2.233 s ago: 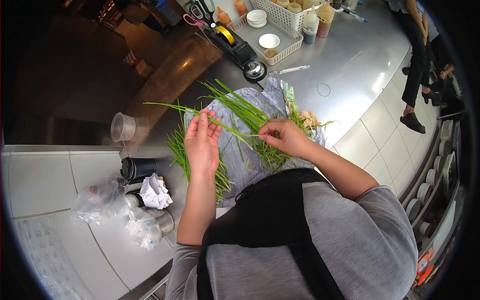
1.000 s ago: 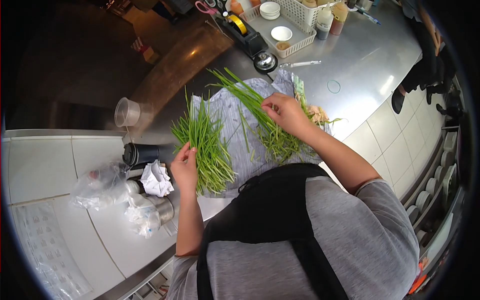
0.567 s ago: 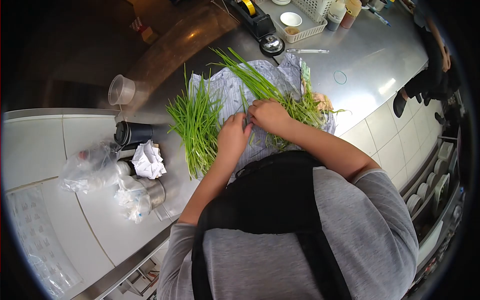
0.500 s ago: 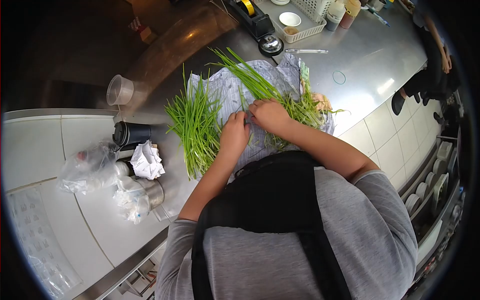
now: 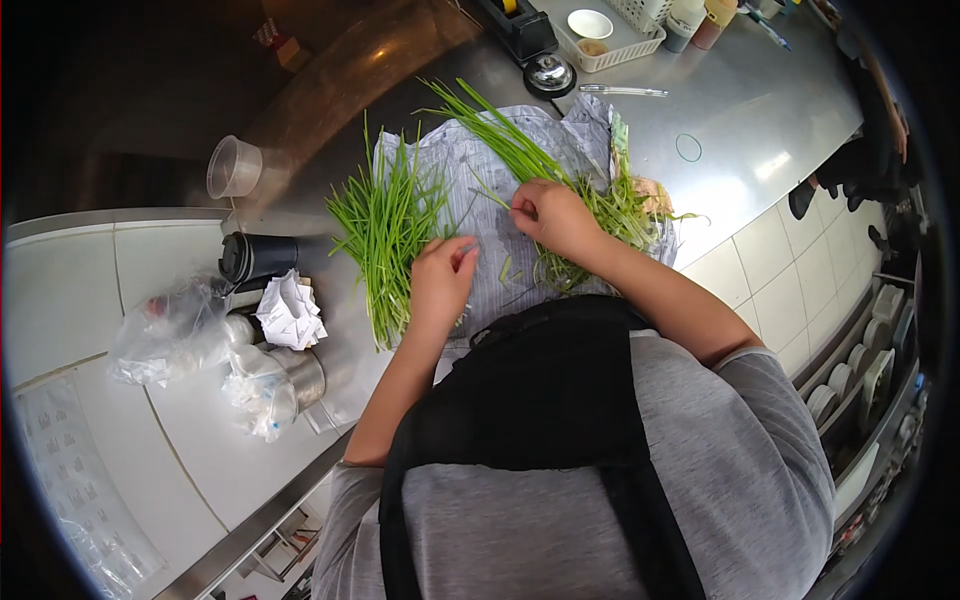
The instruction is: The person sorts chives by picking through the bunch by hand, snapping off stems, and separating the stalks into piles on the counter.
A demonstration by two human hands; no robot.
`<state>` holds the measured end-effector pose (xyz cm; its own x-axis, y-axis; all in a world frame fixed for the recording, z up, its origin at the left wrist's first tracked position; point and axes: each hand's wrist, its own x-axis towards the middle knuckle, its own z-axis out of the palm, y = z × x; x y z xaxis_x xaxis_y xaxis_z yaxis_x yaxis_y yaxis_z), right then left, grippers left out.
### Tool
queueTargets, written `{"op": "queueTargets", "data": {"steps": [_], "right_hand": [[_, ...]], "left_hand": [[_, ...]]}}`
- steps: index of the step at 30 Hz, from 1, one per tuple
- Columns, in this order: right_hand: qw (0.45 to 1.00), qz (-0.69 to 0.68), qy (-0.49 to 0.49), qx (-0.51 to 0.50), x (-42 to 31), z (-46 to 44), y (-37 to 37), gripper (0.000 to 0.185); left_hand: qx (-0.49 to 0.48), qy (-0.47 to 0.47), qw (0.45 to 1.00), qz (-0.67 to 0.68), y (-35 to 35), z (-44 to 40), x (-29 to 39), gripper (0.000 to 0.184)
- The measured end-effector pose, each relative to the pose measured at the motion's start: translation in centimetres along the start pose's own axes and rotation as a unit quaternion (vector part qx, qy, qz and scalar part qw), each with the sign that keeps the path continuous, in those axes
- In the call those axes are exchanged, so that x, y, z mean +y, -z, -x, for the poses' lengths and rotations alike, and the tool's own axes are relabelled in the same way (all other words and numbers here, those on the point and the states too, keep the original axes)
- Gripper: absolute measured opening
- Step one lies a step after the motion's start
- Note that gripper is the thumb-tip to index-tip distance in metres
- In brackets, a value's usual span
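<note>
A pile of trimmed-looking green chives (image 5: 385, 230) lies on the left of a crumpled grey printed sheet (image 5: 480, 280). My left hand (image 5: 443, 280) is at the pile's right edge, fingers curled and thumb close to the forefinger; a blurred thin streak shows by its fingertips, too faint to name. A second bunch of chives (image 5: 510, 140) slants across the sheet's upper right. Beside its lower end my right hand (image 5: 560, 220) pinches a thin chive stalk (image 5: 490, 190) between thumb and forefinger. Limp yellowish leaves (image 5: 625, 212) lie under and right of this hand.
A call bell (image 5: 549, 74), a pen (image 5: 625, 91) and a white basket (image 5: 625, 55) stand beyond the sheet. To the left are a clear plastic cup (image 5: 235, 167), a black-lidded tumbler (image 5: 258, 257) and crumpled paper (image 5: 291, 314). Another person's legs (image 5: 840, 175) show at right.
My hands, close together before over the sheet, have drawn apart. The left has gone down and left toward the chive pile; the right has shifted slightly right, a thin stalk now showing in its pinch.
</note>
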<state>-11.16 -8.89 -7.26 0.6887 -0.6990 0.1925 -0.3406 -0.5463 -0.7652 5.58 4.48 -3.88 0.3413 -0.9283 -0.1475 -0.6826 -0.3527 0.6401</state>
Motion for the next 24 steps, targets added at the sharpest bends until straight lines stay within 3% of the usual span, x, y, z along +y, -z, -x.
{"op": "queueTargets", "data": {"steps": [1, 2, 4, 5, 7, 11, 13, 14, 15, 16, 20, 22, 24], "right_hand": [[0.997, -0.077, -0.017, 0.013, -0.6, 0.1, 0.5, 0.009], [0.997, -0.075, -0.014, 0.012, -1.3, 0.2, 1.2, 0.009], [0.963, -0.217, -0.152, -0.05, -2.4, 0.6, 2.3, 0.008], [0.964, -0.215, -0.151, -0.049, -2.5, 0.9, 2.6, 0.008], [0.93, -0.329, -0.163, -0.009, -2.5, 1.6, 3.2, 0.011], [0.927, -0.334, -0.168, 0.026, -2.0, 2.9, 4.5, 0.01], [0.923, -0.335, -0.174, 0.067, -0.7, 3.6, 4.5, 0.01], [0.923, -0.335, -0.174, 0.069, -0.1, 4.0, 4.7, 0.01], [0.919, -0.341, -0.183, 0.078, 0.4, 4.3, 4.8, 0.01], [0.914, -0.348, -0.192, 0.087, 0.6, 4.5, 5.0, 0.01], [0.896, -0.378, -0.214, 0.093, 0.8, 5.2, 6.1, 0.009], [0.891, -0.39, -0.212, 0.097, 0.8, 5.3, 6.4, 0.009], [0.886, -0.402, -0.21, 0.098, 0.7, 5.4, 6.8, 0.01]], "left_hand": [[-0.033, 0.048, 0.991, 0.12, -0.3, -0.4, 0.5, 0.025], [-0.03, 0.047, 0.991, 0.121, -0.5, -0.9, 1.1, 0.025], [-0.1, 0.132, 0.914, 0.369, -0.7, -1.9, 2.9, 0.025], [-0.1, 0.129, 0.914, 0.371, -1.1, -2.3, 3.6, 0.025], [-0.093, 0.135, 0.856, 0.491, -1.7, -3.1, 4.9, 0.025], [-0.104, 0.121, 0.86, 0.485, -2.2, -4.0, 6.9, 0.026], [-0.08, -0.04, 0.954, 0.287, -2.4, -4.3, 6.9, 0.022], [-0.082, -0.041, 0.954, 0.287, -2.5, -4.3, 6.4, 0.022], [-0.011, -0.135, 0.985, 0.107, -2.6, -4.3, 5.2, 0.022], [0.061, -0.224, 0.97, -0.079, -2.7, -4.3, 4.1, 0.024], [0.025, -0.195, 0.966, -0.167, -2.6, -3.7, 0.0, 0.024], [0.055, -0.187, 0.942, -0.271, -2.1, -3.4, -1.0, 0.022], [0.074, -0.184, 0.937, -0.286, -1.6, -3.2, -1.4, 0.019]]}}
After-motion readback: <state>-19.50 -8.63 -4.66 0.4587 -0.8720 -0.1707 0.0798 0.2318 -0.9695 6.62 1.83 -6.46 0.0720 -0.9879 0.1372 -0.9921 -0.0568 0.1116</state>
